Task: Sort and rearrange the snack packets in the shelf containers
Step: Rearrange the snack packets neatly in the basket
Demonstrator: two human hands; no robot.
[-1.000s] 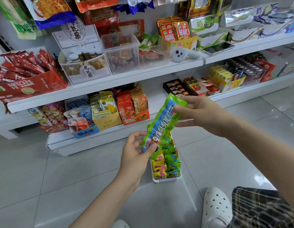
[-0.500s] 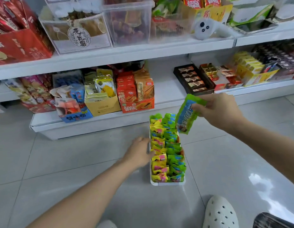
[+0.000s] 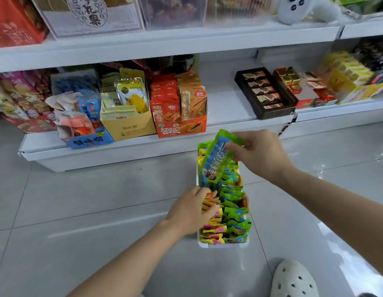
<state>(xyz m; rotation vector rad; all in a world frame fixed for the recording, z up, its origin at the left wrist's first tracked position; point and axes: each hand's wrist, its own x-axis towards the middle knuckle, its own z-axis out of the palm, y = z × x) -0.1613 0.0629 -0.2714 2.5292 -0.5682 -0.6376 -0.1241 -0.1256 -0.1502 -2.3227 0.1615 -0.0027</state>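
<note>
A narrow white container (image 3: 223, 245) stands on the floor tiles, packed with two rows of snack packets: yellow and pink ones on the left, green and blue ones (image 3: 235, 213) on the right. My right hand (image 3: 259, 153) pinches the top of a long green and blue packet (image 3: 216, 163), which hangs tilted over the far end of the container. My left hand (image 3: 192, 211) lies at the container's left side, its fingers pressed in among the yellow packets.
The bottom shelf (image 3: 122, 146) just behind holds an orange snack box (image 3: 182, 123), a yellow box (image 3: 128, 125), a blue box (image 3: 87, 140) and a dark chocolate tray (image 3: 263, 93). A white clog (image 3: 293, 279) is at the lower right.
The view has dropped and closed in on the container. My right hand lowered the green packet to the container's far end. My left hand moved from the container's side into the yellow packets.
</note>
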